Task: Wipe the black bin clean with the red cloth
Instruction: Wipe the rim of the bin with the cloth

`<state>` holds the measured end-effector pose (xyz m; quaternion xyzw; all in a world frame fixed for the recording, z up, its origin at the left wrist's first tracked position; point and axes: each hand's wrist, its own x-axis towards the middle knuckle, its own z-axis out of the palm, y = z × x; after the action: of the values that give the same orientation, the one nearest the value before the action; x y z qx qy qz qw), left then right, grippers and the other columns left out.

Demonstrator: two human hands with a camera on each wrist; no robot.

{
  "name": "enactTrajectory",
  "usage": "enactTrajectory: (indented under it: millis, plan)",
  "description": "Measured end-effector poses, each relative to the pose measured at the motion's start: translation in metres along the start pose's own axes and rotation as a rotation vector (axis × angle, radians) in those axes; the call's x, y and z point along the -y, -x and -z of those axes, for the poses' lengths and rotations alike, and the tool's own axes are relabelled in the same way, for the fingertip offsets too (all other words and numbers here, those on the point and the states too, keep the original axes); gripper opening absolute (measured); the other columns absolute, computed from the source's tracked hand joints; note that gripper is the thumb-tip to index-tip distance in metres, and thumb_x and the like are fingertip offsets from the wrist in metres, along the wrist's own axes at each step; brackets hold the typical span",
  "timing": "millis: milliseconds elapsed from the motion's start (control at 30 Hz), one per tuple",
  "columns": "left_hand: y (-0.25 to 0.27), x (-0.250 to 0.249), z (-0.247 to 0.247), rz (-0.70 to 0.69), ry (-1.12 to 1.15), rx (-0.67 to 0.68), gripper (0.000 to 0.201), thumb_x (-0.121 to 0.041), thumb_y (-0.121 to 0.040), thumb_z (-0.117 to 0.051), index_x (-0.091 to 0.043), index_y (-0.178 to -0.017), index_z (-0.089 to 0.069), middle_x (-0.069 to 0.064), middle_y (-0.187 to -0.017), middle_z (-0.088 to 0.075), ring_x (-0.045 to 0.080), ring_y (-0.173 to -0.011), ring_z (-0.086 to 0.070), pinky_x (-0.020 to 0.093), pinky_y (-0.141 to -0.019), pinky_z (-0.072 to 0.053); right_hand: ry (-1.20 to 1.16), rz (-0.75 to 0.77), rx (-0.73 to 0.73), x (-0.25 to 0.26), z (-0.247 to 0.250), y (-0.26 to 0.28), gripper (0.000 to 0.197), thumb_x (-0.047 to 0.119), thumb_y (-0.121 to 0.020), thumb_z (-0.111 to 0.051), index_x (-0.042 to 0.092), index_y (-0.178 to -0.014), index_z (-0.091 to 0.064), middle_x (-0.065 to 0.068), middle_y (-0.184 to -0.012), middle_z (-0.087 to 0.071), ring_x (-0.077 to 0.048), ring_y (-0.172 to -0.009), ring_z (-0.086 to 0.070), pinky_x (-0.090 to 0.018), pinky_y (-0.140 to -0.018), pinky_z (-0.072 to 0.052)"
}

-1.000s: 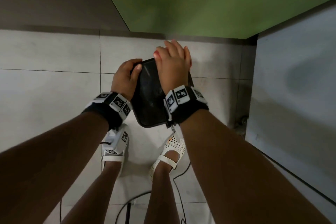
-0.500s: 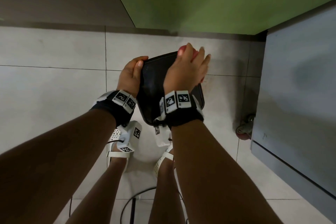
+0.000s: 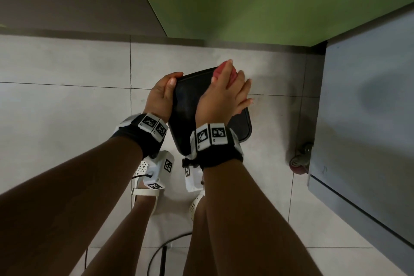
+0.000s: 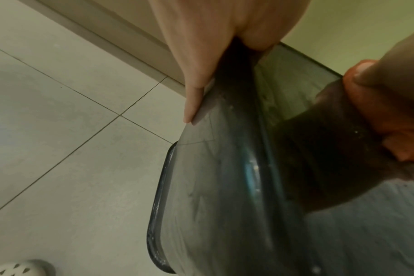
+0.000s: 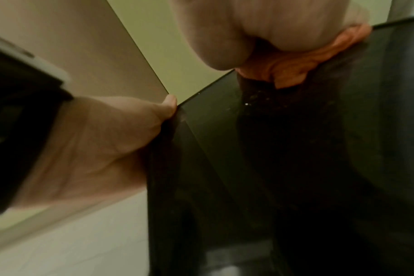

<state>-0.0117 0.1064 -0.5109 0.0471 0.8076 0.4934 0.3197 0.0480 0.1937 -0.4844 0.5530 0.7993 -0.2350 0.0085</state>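
I hold the black bin (image 3: 186, 101) in the air over the tiled floor, tilted, with a broad flat face toward me. My left hand (image 3: 161, 94) grips its left edge, thumb on the face and fingers behind. My right hand (image 3: 224, 96) presses the bunched red cloth (image 3: 220, 69) onto the bin's far edge, with the cloth held between thumb and index finger and the other fingers spread. In the left wrist view the bin (image 4: 225, 186) looks smeared, with the cloth (image 4: 390, 127) at the right. The right wrist view shows the cloth (image 5: 296, 69) squeezed under my palm against the bin (image 5: 296, 168).
A green wall stands ahead. On the right is a grey cabinet (image 3: 369, 119) on a caster wheel (image 3: 300, 161). My feet in white sandals (image 3: 143, 188) are below the bin, and a black cable (image 3: 165, 244) lies on the floor tiles near them.
My right hand has slid the red cloth along the bin's far edge toward the right, and its fingers have spread. The bin has turned a little in my left hand's grip.
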Motion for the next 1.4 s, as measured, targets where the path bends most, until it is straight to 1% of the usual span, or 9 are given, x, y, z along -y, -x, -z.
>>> enactTrajectory:
  millis: [167, 300, 400, 500, 700, 900, 1067, 1167, 1400]
  plan:
    - [0.029, 0.000, 0.001, 0.107, 0.016, -0.065, 0.035, -0.021, -0.099, -0.030, -0.009, -0.129, -0.045, 0.007, -0.122, -0.054, 0.019, -0.112, -0.051, 0.021, -0.092, -0.042, 0.021, 0.350, 0.222, 0.008, 0.012, -0.027, 0.047, 0.029, -0.097, -0.039, 0.030, -0.143, -0.030, -0.001, -0.152, -0.025, -0.025, -0.142, -0.012, -0.049, -0.112, -0.002]
    - [0.054, 0.005, 0.007, 0.193, -0.206, 0.013, 0.037, -0.026, -0.099, -0.029, -0.003, -0.126, -0.040, 0.016, -0.124, -0.054, 0.022, -0.106, -0.050, 0.027, -0.085, -0.034, 0.096, 0.679, 0.367, 0.015, 0.013, -0.034, 0.044, 0.030, -0.098, -0.037, 0.033, -0.141, -0.033, 0.004, -0.151, -0.029, -0.022, -0.142, -0.013, -0.047, -0.113, -0.001]
    - [0.034, -0.005, 0.005, 0.138, -0.204, 0.140, 0.044, -0.029, -0.099, -0.026, -0.009, -0.139, -0.030, 0.013, -0.138, -0.046, 0.026, -0.126, -0.045, 0.033, -0.102, -0.034, 0.147, 0.656, 0.328, 0.017, 0.011, -0.030, 0.045, 0.030, -0.098, -0.036, 0.034, -0.143, -0.030, 0.003, -0.152, -0.027, -0.023, -0.143, -0.010, -0.050, -0.114, 0.000]
    - [0.016, -0.008, -0.005, 0.124, -0.176, 0.088, 0.046, -0.031, -0.100, -0.024, -0.014, -0.142, -0.026, 0.013, -0.144, -0.041, 0.027, -0.133, -0.038, 0.040, -0.112, -0.029, 0.200, 0.622, 0.342, 0.022, 0.011, -0.025, 0.049, 0.031, -0.098, -0.035, 0.033, -0.145, -0.024, -0.001, -0.155, -0.021, -0.025, -0.144, -0.003, -0.052, -0.114, 0.003]
    - [0.015, -0.006, -0.007, 0.121, -0.136, 0.027, 0.043, -0.026, -0.100, -0.027, -0.014, -0.140, -0.032, 0.013, -0.140, -0.046, 0.026, -0.129, -0.042, 0.029, -0.106, -0.030, 0.185, 0.512, 0.338, 0.021, 0.013, -0.017, 0.051, 0.033, -0.098, -0.035, 0.033, -0.146, -0.017, -0.007, -0.156, -0.013, -0.029, -0.144, 0.004, -0.057, -0.111, 0.006]
    - [0.014, -0.007, -0.008, 0.114, -0.125, -0.003, 0.041, -0.025, -0.100, -0.027, -0.014, -0.139, -0.035, 0.011, -0.138, -0.048, 0.024, -0.127, -0.043, 0.024, -0.102, -0.029, 0.117, 0.128, 0.121, -0.016, 0.025, -0.018, 0.053, 0.030, -0.095, -0.043, 0.025, -0.145, -0.024, -0.015, -0.154, -0.018, -0.036, -0.143, -0.005, -0.065, -0.110, -0.008]
    - [0.013, -0.004, -0.008, 0.061, -0.067, 0.053, 0.057, -0.040, -0.090, -0.025, -0.016, -0.142, -0.030, 0.008, -0.142, -0.043, 0.015, -0.127, -0.040, 0.027, -0.108, -0.030, 0.083, -0.034, 0.114, -0.012, 0.025, -0.016, 0.052, 0.026, -0.098, -0.035, 0.025, -0.147, -0.018, -0.010, -0.157, -0.009, -0.035, -0.143, 0.005, -0.060, -0.110, -0.001]
    - [0.011, -0.001, -0.005, 0.058, -0.044, 0.081, 0.067, -0.049, -0.085, -0.026, -0.016, -0.143, -0.028, 0.009, -0.144, -0.041, 0.022, -0.132, -0.040, 0.038, -0.113, -0.031, 0.070, 0.104, 0.181, 0.008, 0.018, -0.016, 0.054, 0.023, -0.097, -0.040, 0.025, -0.147, -0.019, -0.008, -0.157, -0.006, -0.035, -0.143, 0.006, -0.062, -0.110, 0.001]
    - [0.008, 0.006, -0.005, 0.057, -0.046, 0.084, 0.063, -0.044, -0.087, -0.025, -0.016, -0.143, -0.028, 0.006, -0.146, -0.039, 0.019, -0.135, -0.036, 0.040, -0.115, -0.027, 0.162, 0.439, 0.317, 0.017, 0.016, -0.018, 0.056, 0.031, -0.099, -0.035, 0.028, -0.148, -0.008, -0.007, -0.158, -0.002, -0.031, -0.143, 0.010, -0.057, -0.113, 0.004]
